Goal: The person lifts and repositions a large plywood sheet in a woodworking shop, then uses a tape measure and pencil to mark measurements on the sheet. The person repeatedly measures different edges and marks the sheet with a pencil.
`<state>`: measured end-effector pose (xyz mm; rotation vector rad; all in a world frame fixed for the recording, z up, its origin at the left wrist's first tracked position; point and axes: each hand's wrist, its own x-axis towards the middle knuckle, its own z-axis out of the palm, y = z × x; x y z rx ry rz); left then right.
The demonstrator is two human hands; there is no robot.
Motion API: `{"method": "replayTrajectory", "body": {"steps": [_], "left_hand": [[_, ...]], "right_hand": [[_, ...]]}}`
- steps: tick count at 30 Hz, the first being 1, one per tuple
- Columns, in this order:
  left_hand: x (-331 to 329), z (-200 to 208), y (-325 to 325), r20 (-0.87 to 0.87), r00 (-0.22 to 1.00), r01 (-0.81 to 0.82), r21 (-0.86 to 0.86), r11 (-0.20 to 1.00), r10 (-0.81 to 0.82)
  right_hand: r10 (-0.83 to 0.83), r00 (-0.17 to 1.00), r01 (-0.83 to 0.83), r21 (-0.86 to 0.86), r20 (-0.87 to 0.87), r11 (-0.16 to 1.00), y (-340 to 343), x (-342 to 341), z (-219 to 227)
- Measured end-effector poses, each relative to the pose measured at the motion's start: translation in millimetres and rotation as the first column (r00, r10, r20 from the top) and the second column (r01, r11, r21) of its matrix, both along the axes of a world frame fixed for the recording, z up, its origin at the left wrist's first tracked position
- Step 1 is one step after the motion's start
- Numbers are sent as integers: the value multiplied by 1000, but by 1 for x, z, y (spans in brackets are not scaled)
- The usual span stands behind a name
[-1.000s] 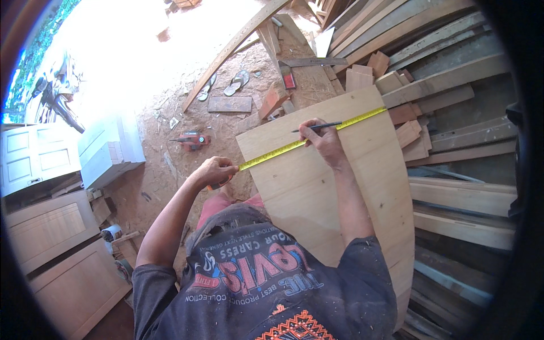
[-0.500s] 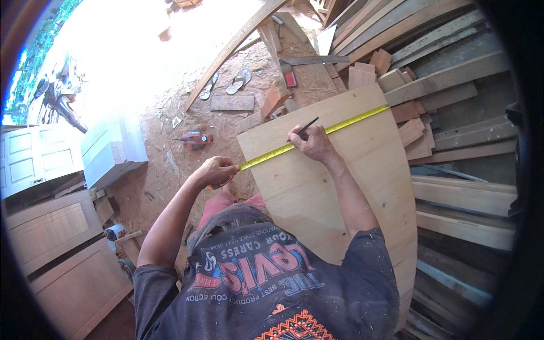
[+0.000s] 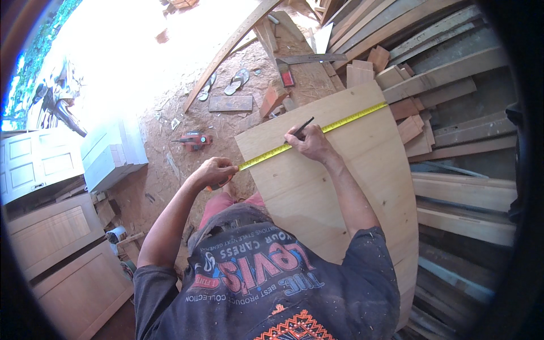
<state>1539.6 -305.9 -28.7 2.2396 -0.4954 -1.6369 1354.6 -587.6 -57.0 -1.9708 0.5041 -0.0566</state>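
A pale plywood sheet (image 3: 345, 175) lies in front of me and to my right. Across its far part runs the yellow blade of a tape measure (image 3: 357, 116), pulled out from the left edge to the right edge. My left hand (image 3: 215, 169) is closed on the tape measure just off the sheet's left edge, its orange and dark case partly hidden under the fingers. Resting on the sheet over the blade, my right hand (image 3: 313, 145) pinches a slim dark pencil (image 3: 305, 124). The pencil's lower end is by the fingers, near the blade's far edge.
Stacked boards (image 3: 459, 136) crowd the right side, close to the sheet. On the sawdust-covered floor beyond lie a red power tool (image 3: 195, 141), a short plank (image 3: 230, 103), sandals (image 3: 237, 81) and a handsaw (image 3: 311, 58). Wooden door panels (image 3: 56, 226) stand at the left.
The pencil leans slightly differently in my right hand. Both hands otherwise keep their places on the tape and sheet; the whole view has shifted slightly.
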Motion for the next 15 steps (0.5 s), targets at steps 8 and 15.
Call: {"method": "replayTrajectory", "body": {"steps": [8, 15], "left_hand": [[1, -3, 1, -4, 1000, 3, -41, 999, -4], [1, 2, -2, -20, 1000, -6, -26, 1000, 6]], "right_hand": [[12, 1000, -12, 5, -5, 1000, -1, 1, -3], [10, 999, -10, -14, 35, 1000, -2, 1, -8]]}}
